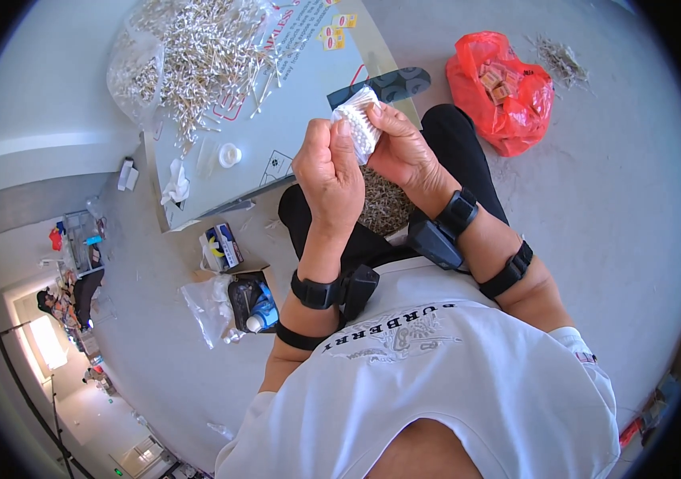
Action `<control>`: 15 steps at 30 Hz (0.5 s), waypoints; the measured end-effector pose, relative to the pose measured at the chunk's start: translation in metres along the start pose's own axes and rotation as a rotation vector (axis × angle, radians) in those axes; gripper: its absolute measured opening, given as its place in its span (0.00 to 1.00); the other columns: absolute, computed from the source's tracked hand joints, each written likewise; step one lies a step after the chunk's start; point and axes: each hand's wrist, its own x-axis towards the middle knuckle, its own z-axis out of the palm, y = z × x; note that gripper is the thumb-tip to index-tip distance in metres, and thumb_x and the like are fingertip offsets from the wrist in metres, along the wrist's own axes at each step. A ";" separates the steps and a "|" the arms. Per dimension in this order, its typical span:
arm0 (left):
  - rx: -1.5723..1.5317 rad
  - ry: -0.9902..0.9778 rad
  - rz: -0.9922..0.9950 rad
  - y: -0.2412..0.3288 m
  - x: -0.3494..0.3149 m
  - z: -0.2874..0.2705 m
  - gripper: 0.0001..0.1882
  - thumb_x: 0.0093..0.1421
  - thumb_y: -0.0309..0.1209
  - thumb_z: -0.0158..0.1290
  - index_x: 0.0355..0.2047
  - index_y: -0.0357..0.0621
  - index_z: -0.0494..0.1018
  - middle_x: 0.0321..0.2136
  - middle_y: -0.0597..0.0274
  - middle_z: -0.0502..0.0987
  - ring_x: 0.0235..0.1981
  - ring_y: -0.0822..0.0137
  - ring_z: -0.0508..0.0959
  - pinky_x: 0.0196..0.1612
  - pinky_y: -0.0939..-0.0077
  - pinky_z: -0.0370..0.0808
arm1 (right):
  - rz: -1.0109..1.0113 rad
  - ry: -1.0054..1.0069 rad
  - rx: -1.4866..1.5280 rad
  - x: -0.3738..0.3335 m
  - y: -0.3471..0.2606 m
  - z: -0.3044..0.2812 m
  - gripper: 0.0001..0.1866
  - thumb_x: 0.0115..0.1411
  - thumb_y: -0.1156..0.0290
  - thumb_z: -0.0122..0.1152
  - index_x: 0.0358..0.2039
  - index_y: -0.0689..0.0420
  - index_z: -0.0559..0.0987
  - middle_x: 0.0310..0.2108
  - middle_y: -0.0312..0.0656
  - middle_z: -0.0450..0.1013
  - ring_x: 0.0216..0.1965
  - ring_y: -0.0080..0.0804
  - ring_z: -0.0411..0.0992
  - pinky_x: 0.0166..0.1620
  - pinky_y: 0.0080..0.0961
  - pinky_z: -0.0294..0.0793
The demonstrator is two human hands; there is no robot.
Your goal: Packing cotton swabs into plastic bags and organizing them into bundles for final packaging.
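— What does the room look like?
— A smooth grey floor. A flat cardboard sheet lies on it, strewn with a loose heap of thin white cotton swabs, partly spilling from a clear plastic bag. A crinkled red plastic bag sits well apart to the right.
— And the hands?
— The person sits on the floor. The left hand is curled into a fist, fingers together, touching a tight bundle of white swabs raised above the lap. The right hand has its fingers clamped on that bundle.
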 end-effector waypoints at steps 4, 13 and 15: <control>-0.004 -0.012 -0.038 0.004 -0.001 -0.003 0.14 0.63 0.34 0.49 0.24 0.40 0.63 0.15 0.58 0.66 0.15 0.64 0.67 0.20 0.72 0.64 | -0.022 -0.019 0.026 -0.001 0.000 -0.001 0.17 0.58 0.68 0.60 0.45 0.63 0.72 0.42 0.43 0.74 0.43 0.33 0.74 0.49 0.31 0.74; 0.211 -0.061 0.236 0.015 -0.004 0.000 0.13 0.57 0.29 0.55 0.21 0.41 0.62 0.15 0.57 0.66 0.15 0.57 0.69 0.17 0.68 0.65 | 0.005 -0.076 0.070 0.000 -0.001 -0.005 0.18 0.58 0.69 0.60 0.46 0.63 0.71 0.42 0.44 0.73 0.44 0.33 0.73 0.51 0.33 0.72; 0.207 -0.032 0.265 0.011 -0.005 0.002 0.12 0.57 0.28 0.55 0.22 0.41 0.64 0.14 0.60 0.67 0.14 0.69 0.66 0.19 0.75 0.65 | -0.007 -0.072 0.067 0.000 -0.002 -0.004 0.18 0.58 0.70 0.60 0.46 0.63 0.71 0.42 0.44 0.73 0.44 0.33 0.73 0.51 0.33 0.72</control>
